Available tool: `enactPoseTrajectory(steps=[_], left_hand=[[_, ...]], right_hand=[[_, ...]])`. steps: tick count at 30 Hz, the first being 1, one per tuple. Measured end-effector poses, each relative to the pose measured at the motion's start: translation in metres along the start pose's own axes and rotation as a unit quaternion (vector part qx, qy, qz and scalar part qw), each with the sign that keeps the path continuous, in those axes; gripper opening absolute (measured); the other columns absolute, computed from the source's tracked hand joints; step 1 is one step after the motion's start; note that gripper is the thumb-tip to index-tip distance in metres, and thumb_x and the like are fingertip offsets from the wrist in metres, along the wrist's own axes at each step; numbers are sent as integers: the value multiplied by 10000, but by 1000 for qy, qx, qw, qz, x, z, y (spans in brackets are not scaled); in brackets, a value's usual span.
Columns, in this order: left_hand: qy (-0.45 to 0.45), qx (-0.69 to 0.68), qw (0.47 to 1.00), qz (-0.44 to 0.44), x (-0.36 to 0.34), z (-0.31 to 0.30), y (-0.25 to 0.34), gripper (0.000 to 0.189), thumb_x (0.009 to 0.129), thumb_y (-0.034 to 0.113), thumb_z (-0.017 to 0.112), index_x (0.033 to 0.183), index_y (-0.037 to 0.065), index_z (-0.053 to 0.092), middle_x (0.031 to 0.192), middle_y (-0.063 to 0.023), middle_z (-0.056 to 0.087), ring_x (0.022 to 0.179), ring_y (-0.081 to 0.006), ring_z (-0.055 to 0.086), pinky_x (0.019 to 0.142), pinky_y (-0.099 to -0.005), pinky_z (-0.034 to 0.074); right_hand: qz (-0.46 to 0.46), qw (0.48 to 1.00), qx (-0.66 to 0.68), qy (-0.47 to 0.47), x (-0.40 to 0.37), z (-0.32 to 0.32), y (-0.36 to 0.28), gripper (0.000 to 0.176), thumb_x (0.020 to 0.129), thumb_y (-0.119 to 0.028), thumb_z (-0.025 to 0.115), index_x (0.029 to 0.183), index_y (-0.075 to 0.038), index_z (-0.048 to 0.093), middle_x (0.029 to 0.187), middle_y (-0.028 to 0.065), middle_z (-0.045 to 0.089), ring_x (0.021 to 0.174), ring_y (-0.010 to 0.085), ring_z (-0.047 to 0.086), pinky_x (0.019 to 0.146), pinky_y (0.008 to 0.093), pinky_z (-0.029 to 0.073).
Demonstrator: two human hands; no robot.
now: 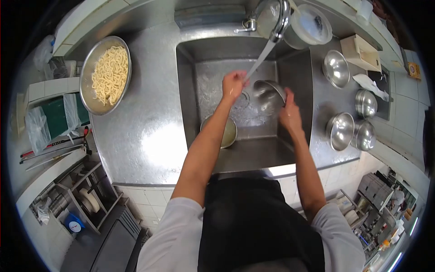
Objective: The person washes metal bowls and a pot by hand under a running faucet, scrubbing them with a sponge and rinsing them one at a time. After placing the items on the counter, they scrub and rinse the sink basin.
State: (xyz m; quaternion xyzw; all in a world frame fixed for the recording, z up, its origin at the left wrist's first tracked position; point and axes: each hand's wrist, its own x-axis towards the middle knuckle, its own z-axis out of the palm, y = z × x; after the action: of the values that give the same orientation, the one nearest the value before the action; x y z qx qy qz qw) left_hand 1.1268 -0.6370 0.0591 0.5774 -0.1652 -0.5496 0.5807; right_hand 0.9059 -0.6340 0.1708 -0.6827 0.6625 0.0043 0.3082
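Observation:
My right hand is closed on the rim of a steel bowl, which tilts inside the sink and is slightly blurred. Water runs from the tap onto my left hand. The left fingers are loosely bent and apart, with nothing visible in them. Below my left forearm, partly hidden by it, a second bowl with cloudy, yellowish contents sits in the sink.
A big steel bowl of noodles stands on the left counter. On the right counter are several steel bowls, a wooden box and a white cloth. White tubs stand behind the sink by the tap.

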Motion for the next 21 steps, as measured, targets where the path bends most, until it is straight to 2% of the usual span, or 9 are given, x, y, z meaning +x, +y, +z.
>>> enactPoseTrajectory(steps=[4,6,8,9,11,13,15,17,21], left_hand=[[-19,280,950,134,12,-2,-1,245,878,201,639,906,-39,681,850,-172,720,810,-298,709,738,-390,555],[-39,531,840,106,2,-40,-27,235,826,183,644,929,-22,689,920,-238,705,877,-385,695,788,-451,550],[-54,632,773,-18,-26,-75,-63,280,787,182,645,985,-9,698,957,-258,695,905,-409,685,813,-492,544],[-55,653,752,-73,-47,-88,-73,310,786,214,645,986,-17,698,955,-253,698,904,-400,689,824,-489,547],[-157,532,771,-315,-75,-107,-104,360,796,247,640,1024,-27,685,1099,-254,674,1032,-383,662,922,-447,526],[-95,624,743,-222,-105,-129,-170,394,805,271,641,1070,-19,677,1167,-251,650,1110,-375,627,974,-437,492],[-40,700,701,-127,-122,-137,-186,430,814,296,641,1115,-10,668,1234,-248,626,1188,-366,591,1027,-426,458],[-20,657,709,-254,-128,-131,-165,485,853,341,598,1201,6,639,1342,-237,566,1294,-366,507,1094,-436,385],[-155,625,711,-282,-120,-134,-266,493,910,380,502,1213,23,654,1347,-234,567,1251,-382,538,1074,-460,399]], right_hand=[[-244,922,-117,276,-49,-79,16,687,801,143,417,1451,-79,381,1431,267,420,1281,441,473,1030,475,437],[-189,908,-102,360,-74,-111,46,672,791,121,461,1439,-32,365,1402,253,445,1298,415,458,1092,476,370],[-55,882,-147,444,-97,-144,80,585,807,73,510,1377,12,394,1337,260,500,1192,406,562,959,472,506],[52,886,7,461,-107,-151,96,530,832,35,530,1348,13,408,1271,268,537,1082,390,620,838,445,560],[204,847,266,413,-123,-158,136,431,889,-47,555,1298,17,436,1137,275,602,881,350,696,634,387,620],[252,814,449,269,-137,-159,187,408,953,-169,574,1284,40,462,1058,278,646,805,309,721,633,345,639],[275,799,472,252,-145,-158,167,426,960,-203,578,1283,53,471,1065,283,650,815,310,721,653,335,639],[289,798,462,258,-153,-159,149,470,981,-278,574,1309,48,485,1107,271,657,843,304,723,678,301,623],[264,862,307,306,-177,-152,139,408,1011,-266,517,1300,22,526,1094,189,687,763,213,712,615,256,561]])
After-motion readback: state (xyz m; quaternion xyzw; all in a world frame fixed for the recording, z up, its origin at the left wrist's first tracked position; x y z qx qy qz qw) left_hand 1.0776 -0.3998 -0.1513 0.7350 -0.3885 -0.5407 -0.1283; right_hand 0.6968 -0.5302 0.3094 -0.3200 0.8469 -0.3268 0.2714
